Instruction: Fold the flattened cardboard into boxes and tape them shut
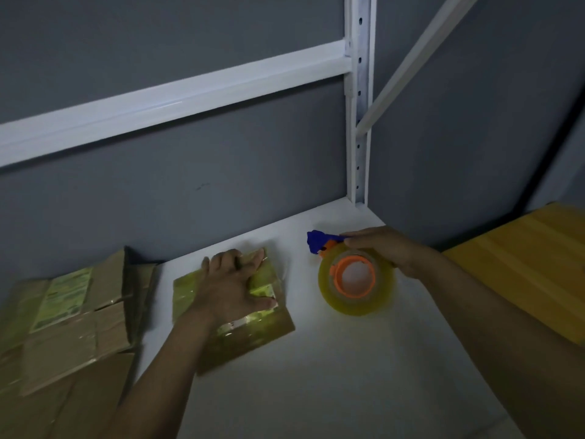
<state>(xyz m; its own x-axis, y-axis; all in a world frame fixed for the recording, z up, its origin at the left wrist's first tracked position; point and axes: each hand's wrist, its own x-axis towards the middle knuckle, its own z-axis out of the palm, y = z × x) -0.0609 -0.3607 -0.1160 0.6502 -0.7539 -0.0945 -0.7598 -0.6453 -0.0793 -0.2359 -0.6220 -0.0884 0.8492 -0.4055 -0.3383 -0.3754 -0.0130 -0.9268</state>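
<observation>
A small cardboard box (253, 331) covered with shiny tape lies on the white shelf (316, 359). My left hand (234, 283) presses flat on its top with fingers spread. To the right, my right hand (389, 251) grips a tape dispenser (354, 277): a yellowish clear roll on an orange core with a blue cutter head (319, 242) pointing left. The roll hangs just above or on the shelf, apart from the box.
A pile of flattened and taped cardboard (69, 318) lies at the left against the grey wall. A white rack upright (359, 122) stands at the shelf's back corner. A yellow surface (538, 264) lies to the right.
</observation>
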